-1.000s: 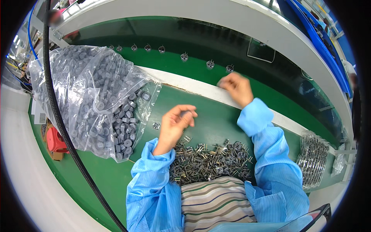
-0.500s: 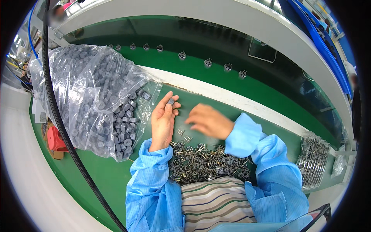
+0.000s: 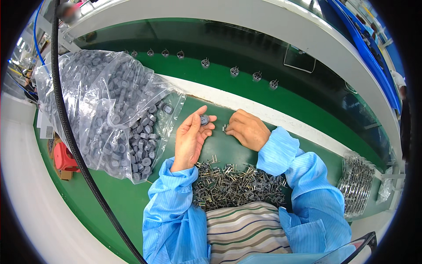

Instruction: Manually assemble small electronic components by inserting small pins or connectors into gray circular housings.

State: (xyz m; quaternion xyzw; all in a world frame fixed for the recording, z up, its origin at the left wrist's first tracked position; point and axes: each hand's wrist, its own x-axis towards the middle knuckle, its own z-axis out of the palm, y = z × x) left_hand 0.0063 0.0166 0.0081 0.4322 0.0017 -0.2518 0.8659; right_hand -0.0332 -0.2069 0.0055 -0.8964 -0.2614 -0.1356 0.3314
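Note:
My left hand (image 3: 188,140) is turned palm up and grips a small grey round plug housing (image 3: 204,119) between thumb and fingers. The housing's face with its holes points toward my right hand (image 3: 249,132). That hand pinches a small part with metal pins (image 3: 224,128) at its fingertips, a short gap from the housing; the part's details are too small to make out. Below both hands lies a heap of dark pieces with metal pins (image 3: 237,187), a few of them loose at its upper left edge. To the left, a clear plastic bag (image 3: 103,101) spills many grey housings (image 3: 143,145).
Beyond a white rail (image 3: 246,105), a green strip (image 3: 193,79) carries a row of grey parts with upright pins (image 3: 234,71). A black braided cable (image 3: 72,145) hangs across the left. A red object (image 3: 65,157) stands by the bag; packed pin parts (image 3: 357,185) lie far right.
My right hand has come up from a blurred sweep and now pinches a pin part near the housing. My left hand has turned the housing's face outward. The row beyond has shifted slightly left.

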